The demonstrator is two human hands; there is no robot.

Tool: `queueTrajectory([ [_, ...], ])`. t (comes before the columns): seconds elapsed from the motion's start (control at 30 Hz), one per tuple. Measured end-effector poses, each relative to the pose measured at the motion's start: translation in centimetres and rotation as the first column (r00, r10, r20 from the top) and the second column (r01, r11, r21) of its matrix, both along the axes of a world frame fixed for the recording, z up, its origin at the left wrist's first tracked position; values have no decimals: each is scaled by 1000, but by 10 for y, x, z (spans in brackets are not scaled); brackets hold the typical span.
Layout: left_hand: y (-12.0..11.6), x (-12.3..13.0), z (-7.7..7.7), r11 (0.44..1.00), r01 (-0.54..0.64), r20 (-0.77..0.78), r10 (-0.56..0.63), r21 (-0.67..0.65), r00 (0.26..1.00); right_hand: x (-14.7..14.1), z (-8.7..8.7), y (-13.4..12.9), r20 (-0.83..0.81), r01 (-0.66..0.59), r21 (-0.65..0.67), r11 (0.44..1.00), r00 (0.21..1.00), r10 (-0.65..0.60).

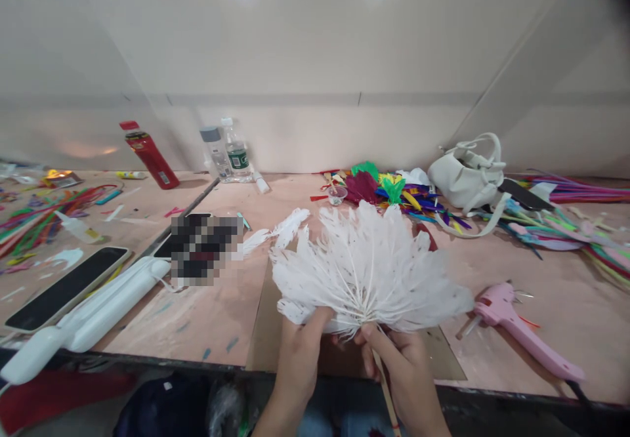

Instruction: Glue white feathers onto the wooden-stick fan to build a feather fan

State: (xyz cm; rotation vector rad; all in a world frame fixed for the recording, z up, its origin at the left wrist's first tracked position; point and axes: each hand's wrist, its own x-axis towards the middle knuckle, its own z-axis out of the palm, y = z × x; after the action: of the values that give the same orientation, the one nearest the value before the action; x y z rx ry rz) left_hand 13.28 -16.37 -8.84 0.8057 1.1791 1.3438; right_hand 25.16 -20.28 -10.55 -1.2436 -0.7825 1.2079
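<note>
A white feather fan [364, 260] is spread upright in front of me above the table's front edge. Its quills come together at the bottom around a thin wooden stick [388, 397]. My right hand [401, 358] is closed on the stick just below the quills, thumb in front. At the lower left of the fan, my left hand [302, 345] pinches the feathers, with its thumb in front and its fingers mostly hidden behind. Beneath the fan lies a brown board [263, 332]. Loose white feathers [290, 224] rest just beyond it.
A pink glue gun [522, 332] lies to the right. Behind are colourful feathers [364, 186], a white handbag [465, 174] and pipe cleaners [585, 233]. Leftward are phones [69, 286], a white elongated device [118, 302], a red bottle [150, 155] and clear bottles [236, 155].
</note>
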Motion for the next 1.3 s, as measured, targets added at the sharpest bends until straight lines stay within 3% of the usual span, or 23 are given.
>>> queueTrajectory([
  [0.1,4,-6,1,995,-37,149,50,-90,988,2,-1,1,-6,-14,-5,1000,1000,14],
  [0.2,12,-22,6,993,-79,124,90,-90,988,3,-2,1,-9,-6,-11,1000,1000,6],
  [0.37,22,-56,25,983,-174,132,164,62,978,2,-4,2,-21,6,4,1000,1000,-6],
  [0.47,24,-66,28,970,-196,209,163,147,964,1,-3,2,-51,15,-2,1000,999,-15],
  [0.53,21,-64,22,979,-120,254,76,165,964,1,-3,2,-77,12,-4,1000,997,-12],
  [0.6,15,-58,14,987,30,229,-66,160,971,1,-2,2,-83,5,-8,1000,997,-5],
  [0.7,5,-45,6,964,249,59,-255,88,965,2,-3,1,-71,-8,-13,1000,997,7],
  [0.77,1,-37,5,957,286,-16,-286,56,958,2,-3,1,-65,-15,-14,1000,998,14],
  [1.07,11,-34,-4,995,98,-59,-97,16,994,0,-3,0,-103,-12,6,1000,995,12],
  [1.2,14,-36,-6,995,-49,59,44,92,997,0,-2,0,-105,-1,-12,1000,994,0],
  [1.3,11,-34,-3,988,-66,165,42,143,985,2,-6,2,-122,-19,2,1000,992,19],
])
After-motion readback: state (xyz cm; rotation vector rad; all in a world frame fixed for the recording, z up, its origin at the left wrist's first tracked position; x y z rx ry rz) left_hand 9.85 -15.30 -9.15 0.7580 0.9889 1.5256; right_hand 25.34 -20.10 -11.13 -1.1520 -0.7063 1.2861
